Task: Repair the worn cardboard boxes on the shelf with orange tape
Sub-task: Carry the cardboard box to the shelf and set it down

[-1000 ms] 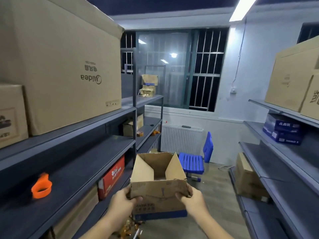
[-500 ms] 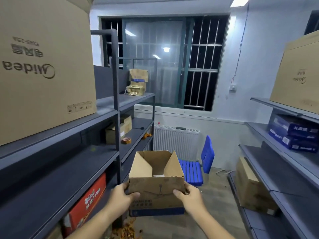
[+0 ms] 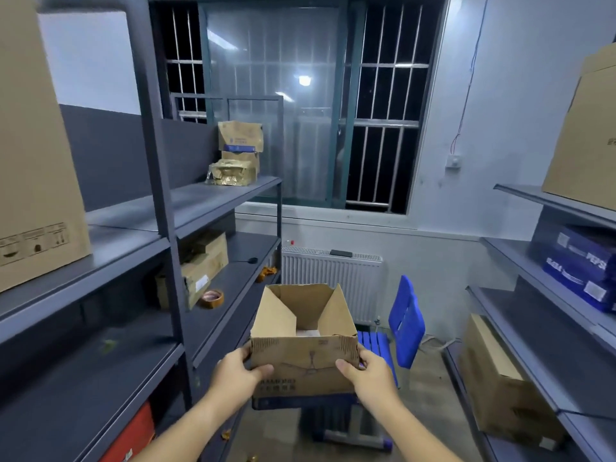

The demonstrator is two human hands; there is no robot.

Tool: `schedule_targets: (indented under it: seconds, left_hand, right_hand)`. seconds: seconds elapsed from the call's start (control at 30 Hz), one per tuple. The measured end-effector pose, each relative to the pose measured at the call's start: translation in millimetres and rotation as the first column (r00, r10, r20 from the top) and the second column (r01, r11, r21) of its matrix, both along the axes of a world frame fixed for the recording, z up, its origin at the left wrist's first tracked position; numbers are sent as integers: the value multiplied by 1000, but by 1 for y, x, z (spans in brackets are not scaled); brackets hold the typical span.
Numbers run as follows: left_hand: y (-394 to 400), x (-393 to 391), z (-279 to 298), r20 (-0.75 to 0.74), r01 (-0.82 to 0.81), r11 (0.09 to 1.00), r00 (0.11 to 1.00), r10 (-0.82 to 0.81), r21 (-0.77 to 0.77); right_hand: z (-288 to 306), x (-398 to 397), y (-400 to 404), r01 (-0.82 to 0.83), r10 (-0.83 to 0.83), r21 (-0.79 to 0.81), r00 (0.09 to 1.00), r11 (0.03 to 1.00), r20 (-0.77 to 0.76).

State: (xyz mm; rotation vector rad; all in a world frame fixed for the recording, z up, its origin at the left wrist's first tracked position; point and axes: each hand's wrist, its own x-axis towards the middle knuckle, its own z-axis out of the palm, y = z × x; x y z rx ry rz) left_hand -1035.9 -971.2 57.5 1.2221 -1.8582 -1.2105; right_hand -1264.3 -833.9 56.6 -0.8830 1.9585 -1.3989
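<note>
1. A very big brown box [image 3: 36,155] is seen on the upper left shelf [image 3: 126,235], right at the picture's edge.
2. A red box [image 3: 133,435] is tucked low down under the left shelves.
3. A roll of tape [image 3: 212,298] is seen lying on a middle shelf, just beside a worn brown box [image 3: 203,265].
4. Higher up, two crumpled boxes [image 3: 238,153] are stacked on the top shelf by the window [image 3: 300,105].
5. Small orange scraps [image 3: 266,272] are seen farther along the middle shelf.
6. A small open cardboard box [image 3: 301,348] is held up in the middle, in front of the person, in the aisle between the two rows of shelves. Its flaps are open and its top edge is torn and rough.
7. The left hand [image 3: 233,375] is wrapped around the box's left corner, thumb on the front.
8. The right hand [image 3: 368,371] is wrapped around the box's right corner in the same way.
9. A blue chair [image 3: 405,325] is seen behind the box, near a white radiator [image 3: 333,281].
10. A brown box [image 3: 500,378] is set on a low right shelf.
11. Dark blue packs [image 3: 583,265] are stacked on a right shelf, and another big brown box [image 3: 583,135] is set above them.
</note>
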Motion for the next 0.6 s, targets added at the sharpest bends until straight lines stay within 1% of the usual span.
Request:
schedule_targets:
  seconds: [0.1, 0.27, 0.43, 0.53, 0.6]
  left_hand:
    - [-42, -39, -10, 7, -13, 1000, 1000, 13, 21]
    - [-120, -112, -23, 23, -48, 998, 999, 47, 36]
    - [-203, -180, -19, 13, -98, 993, 995, 98, 60]
    - [-243, -208, -17, -15, -140, 987, 990, 142, 74]
    - [-266, -221, -17, -3, -178, 981, 984, 179, 72]
  right_hand:
    - [-7, -38, -45, -4, 5, 28, 1000, 1000, -21]
    - [-18, -115, -130, -66, 67, 45, 998, 997, -13]
    - [-8, -190, -224, -136, 137, 41, 990, 990, -37]
    - [-6, -222, -279, -157, 159, 29, 985, 987, -63]
    - [-10, -238, -315, -191, 192, 19, 979, 981, -70]
